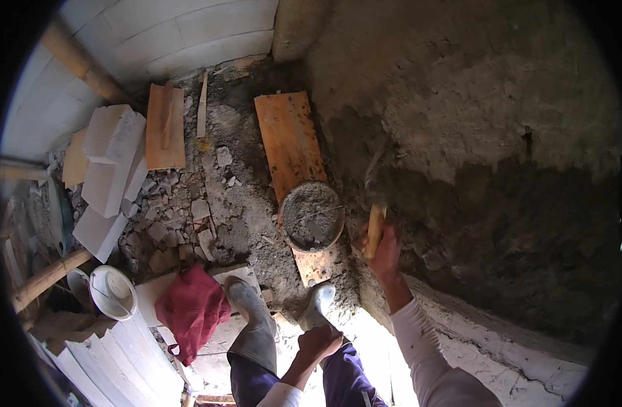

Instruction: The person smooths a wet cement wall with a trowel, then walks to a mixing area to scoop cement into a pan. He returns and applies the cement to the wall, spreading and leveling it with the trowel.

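My right hand (385,247) is closed round the wooden handle of a trowel (376,230). The trowel's blade points up along the wall and looks smeared against the dark wet mortar (351,139) there. My left hand (319,343) is closed in a fist by my knee, over the top of a grey rubber boot (315,305); whatever its fingers may hold is hidden. Left of the trowel, a round bucket of grey mortar (313,217) stands on a long, splattered wooden board (287,139).
Pale blocks (111,169) are stacked at the left beside a short plank (166,129). Broken rubble (165,224) covers the ground near them. A maroon cloth bag (192,308) lies left of my boots, by a white bucket (113,292). Bamboo poles (53,278) cross the left edge.
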`<state>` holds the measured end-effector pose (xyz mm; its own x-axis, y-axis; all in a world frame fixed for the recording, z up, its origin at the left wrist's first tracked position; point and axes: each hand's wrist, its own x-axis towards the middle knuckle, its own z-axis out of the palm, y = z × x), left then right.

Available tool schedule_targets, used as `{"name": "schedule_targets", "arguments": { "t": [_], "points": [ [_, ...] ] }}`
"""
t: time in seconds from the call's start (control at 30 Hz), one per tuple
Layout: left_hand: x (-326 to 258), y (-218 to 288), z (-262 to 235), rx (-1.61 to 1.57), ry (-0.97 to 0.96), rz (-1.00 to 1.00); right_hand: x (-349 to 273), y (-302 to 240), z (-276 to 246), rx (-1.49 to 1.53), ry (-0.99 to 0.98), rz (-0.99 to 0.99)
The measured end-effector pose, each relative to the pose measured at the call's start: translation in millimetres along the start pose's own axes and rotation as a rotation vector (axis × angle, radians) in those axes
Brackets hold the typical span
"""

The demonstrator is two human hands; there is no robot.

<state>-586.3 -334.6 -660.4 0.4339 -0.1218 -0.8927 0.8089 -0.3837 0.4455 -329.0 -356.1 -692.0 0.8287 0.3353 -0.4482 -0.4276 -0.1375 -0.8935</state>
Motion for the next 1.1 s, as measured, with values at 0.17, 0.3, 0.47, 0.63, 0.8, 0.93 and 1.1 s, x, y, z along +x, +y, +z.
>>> {"name": "schedule_targets", "arguments": {
  "t": [0.17,0.3,0.47,0.63,0.8,0.93,1.1],
  "points": [
    [6,-22,33,-0.144,0.173,0.111,-47,81,48,-0.391,-0.116,0.092],
    [5,-32,55,-0.211,0.199,0.179,-52,172,107,-0.993,-0.508,-0.122],
    [-13,-43,65,-0.349,0.337,0.061,-21,281,170,-1.445,-0.772,-0.189],
    [-25,-51,72,-0.306,0.349,0.084,38,324,194,-1.573,-0.814,-0.567],
    [-26,-49,77,-0.327,0.412,0.108,74,322,215,-1.580,-1.091,-0.671],
    [-25,-49,68,-0.386,0.274,0.087,90,320,227,-1.562,-1.215,-0.715],
    [-26,-44,53,-0.484,0.435,0.114,89,325,221,-1.674,-1.314,-0.498]
  ]
}}
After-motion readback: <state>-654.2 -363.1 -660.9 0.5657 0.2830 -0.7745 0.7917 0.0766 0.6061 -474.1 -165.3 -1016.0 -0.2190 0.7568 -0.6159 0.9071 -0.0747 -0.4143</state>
